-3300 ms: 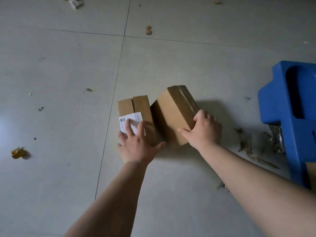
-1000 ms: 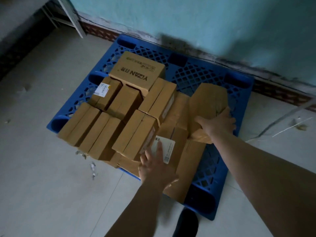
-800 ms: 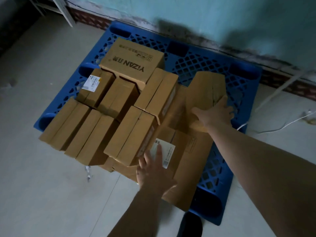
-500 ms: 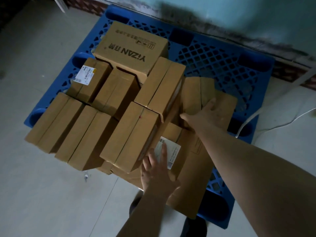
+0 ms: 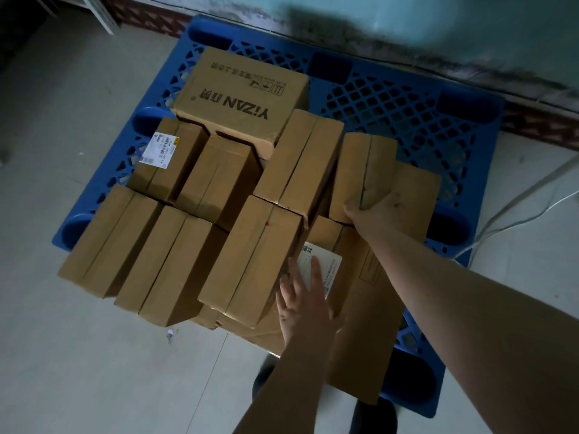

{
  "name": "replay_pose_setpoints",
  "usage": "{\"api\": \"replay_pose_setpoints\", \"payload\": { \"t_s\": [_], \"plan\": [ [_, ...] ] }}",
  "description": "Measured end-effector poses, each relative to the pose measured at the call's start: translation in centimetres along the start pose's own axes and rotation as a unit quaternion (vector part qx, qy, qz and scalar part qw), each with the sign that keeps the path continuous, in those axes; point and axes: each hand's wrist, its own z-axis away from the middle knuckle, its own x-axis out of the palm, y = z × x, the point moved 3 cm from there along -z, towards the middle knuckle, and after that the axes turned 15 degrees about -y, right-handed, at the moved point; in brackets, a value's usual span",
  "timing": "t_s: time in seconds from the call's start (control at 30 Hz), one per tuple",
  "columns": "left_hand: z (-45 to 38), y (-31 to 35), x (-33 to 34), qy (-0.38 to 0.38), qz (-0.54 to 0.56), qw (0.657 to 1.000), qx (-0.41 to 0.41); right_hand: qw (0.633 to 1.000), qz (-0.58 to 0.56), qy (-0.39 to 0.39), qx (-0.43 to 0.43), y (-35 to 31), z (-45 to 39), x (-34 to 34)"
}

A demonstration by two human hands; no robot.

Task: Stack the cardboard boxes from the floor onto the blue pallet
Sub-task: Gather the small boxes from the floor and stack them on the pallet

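A blue pallet (image 5: pixel 404 120) lies by the wall with several cardboard boxes on it. My left hand (image 5: pixel 302 303) lies flat on a small box with a white label (image 5: pixel 326 238), its fingers over the label. My right hand (image 5: pixel 376 211) grips the near end of a plain taped box (image 5: pixel 360 170), which rests on a large flat box (image 5: pixel 372 333). Both small boxes sit to the right of a tall stacked box (image 5: pixel 253 258). A big box printed YIZAN (image 5: pixel 241 95) stands at the pallet's back.
A teal wall (image 5: pixel 438 26) with a dark skirting runs behind the pallet. White cables (image 5: pixel 526 198) trail on the floor at the right. My dark shoes (image 5: pixel 372 415) show by the pallet's near edge. Pale tiled floor (image 5: pixel 78 355) spreads to the left.
Both boxes came from the floor onto the pallet. In the last second my right hand slid its box back toward me and down beside the stack; my left hand kept the labelled box in place.
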Motion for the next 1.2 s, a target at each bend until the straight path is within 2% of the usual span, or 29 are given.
{"api": "replay_pose_setpoints", "payload": {
  "t_s": [0.17,0.23,0.33,0.43,0.53,0.6,0.67,0.73,0.83,0.9,0.97,1.2],
  "plan": [
    [1.1,-0.8,-1.2,0.016,0.043,0.999,0.008,0.999,-0.04,0.0,0.007,0.9,1.6,0.1],
    [2.8,-1.7,-3.2,0.075,0.047,0.996,0.009,1.0,-0.012,0.02,-0.014,2.0,3.7,0.7],
    [4.2,-4.5,-6.4,0.172,0.058,0.983,0.033,0.999,-0.016,0.009,0.034,4.6,8.2,3.1],
    [3.3,-7.9,-8.9,0.126,0.052,0.991,-0.015,0.997,-0.031,-0.06,0.04,7.2,12.0,7.1],
    [1.0,-10.7,-9.9,0.053,0.037,0.995,-0.082,0.993,-0.077,-0.08,0.03,8.1,13.8,10.1],
    [-0.4,-12.0,-9.7,0.01,0.028,0.995,-0.098,0.992,-0.088,-0.083,0.028,8.1,13.7,11.5],
    [-1.4,-12.5,-9.1,-0.018,0.024,0.996,-0.079,0.995,-0.079,-0.061,0.005,7.8,13.1,12.2],
    [-1.8,-13.1,-8.2,-0.059,0.066,0.995,-0.051,0.998,-0.062,-0.032,-0.01,7.4,12.5,12.3],
    [-1.6,-13.4,-6.4,-0.095,0.181,0.978,0.05,0.996,-0.089,-0.012,-0.003,7.6,12.4,11.7],
    [-1.3,-13.4,-5.7,-0.097,0.206,0.969,0.099,0.998,-0.043,0.034,-0.019,7.8,12.9,11.1],
    [-1.3,-13.4,-5.4,-0.09,0.2,0.969,0.117,0.998,-0.018,0.053,-0.022,8.3,13.5,10.8],
    [-1.3,-13.5,-5.7,-0.121,0.171,0.971,0.111,0.998,-0.063,0.018,-0.009,10.1,14.1,11.9]
  ]
}}
